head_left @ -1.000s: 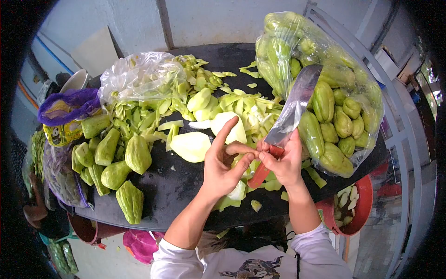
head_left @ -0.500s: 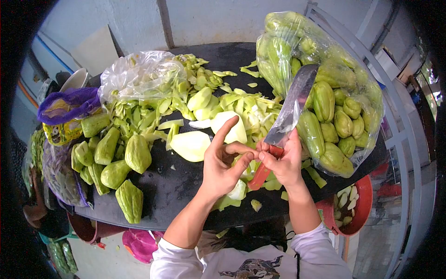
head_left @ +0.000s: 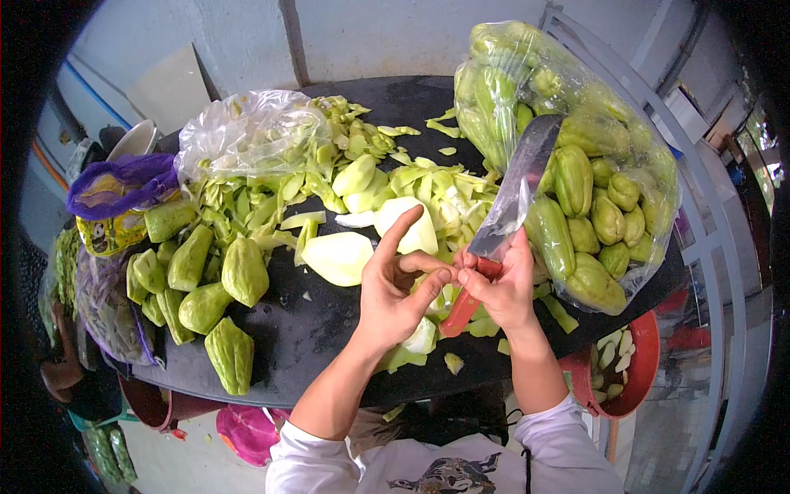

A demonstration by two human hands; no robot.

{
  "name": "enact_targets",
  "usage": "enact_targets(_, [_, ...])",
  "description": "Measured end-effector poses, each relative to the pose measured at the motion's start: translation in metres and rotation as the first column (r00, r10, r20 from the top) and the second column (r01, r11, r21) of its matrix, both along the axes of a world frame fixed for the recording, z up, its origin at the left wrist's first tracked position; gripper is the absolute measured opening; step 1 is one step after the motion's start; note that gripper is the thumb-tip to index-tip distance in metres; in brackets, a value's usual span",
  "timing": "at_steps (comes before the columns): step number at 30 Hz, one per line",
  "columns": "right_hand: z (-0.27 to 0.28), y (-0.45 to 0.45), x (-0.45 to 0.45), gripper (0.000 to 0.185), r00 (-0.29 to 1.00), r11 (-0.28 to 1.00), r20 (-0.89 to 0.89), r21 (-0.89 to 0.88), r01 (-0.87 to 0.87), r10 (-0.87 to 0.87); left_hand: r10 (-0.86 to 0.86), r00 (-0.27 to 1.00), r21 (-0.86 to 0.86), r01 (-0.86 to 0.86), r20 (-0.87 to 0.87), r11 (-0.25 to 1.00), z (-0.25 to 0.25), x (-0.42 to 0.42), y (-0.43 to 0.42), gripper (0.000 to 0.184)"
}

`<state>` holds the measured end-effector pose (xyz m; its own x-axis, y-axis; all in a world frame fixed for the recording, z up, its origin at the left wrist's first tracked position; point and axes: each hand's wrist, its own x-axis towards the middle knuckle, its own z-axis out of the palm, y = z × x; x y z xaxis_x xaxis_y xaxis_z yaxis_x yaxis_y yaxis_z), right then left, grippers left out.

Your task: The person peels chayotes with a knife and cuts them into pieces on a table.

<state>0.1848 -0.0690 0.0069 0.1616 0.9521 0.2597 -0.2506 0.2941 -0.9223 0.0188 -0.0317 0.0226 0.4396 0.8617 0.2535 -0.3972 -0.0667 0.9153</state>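
My right hand [head_left: 502,280] is closed on the red handle of a large knife [head_left: 517,193], whose blade points up and away to the right. Its thumb and index finger meet a fingertip of my left hand [head_left: 403,284]. That left hand has its index finger raised and its other fingers partly bent; no object shows in it. Peeled pale chayotes [head_left: 337,258] lie just beyond and left of it. Cut pieces and peelings [head_left: 448,193] are heaped behind both hands. Unpeeled green chayotes [head_left: 245,273] sit at the left of the dark table [head_left: 313,346].
A clear bag of chayotes [head_left: 607,216] fills the right side. Another plastic bag [head_left: 247,136] and a purple net bag [head_left: 123,188] stand at the left. Below the table edge are a red bucket [head_left: 646,362] with pieces inside and a pink container [head_left: 247,432].
The knife blade has tilted very slightly to the left. Both hands otherwise keep the same place and pose.
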Motion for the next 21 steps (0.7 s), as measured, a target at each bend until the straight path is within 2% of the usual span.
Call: enact_targets(21, [0.0011, 0.0002, -0.0009, 0.056, 0.999, 0.999, -0.046, 0.027, -0.018, 0.02, -0.033, 0.999, -0.008, 0.033, 0.025, 0.999, -0.0003, -0.0008, 0.0004, 0.078])
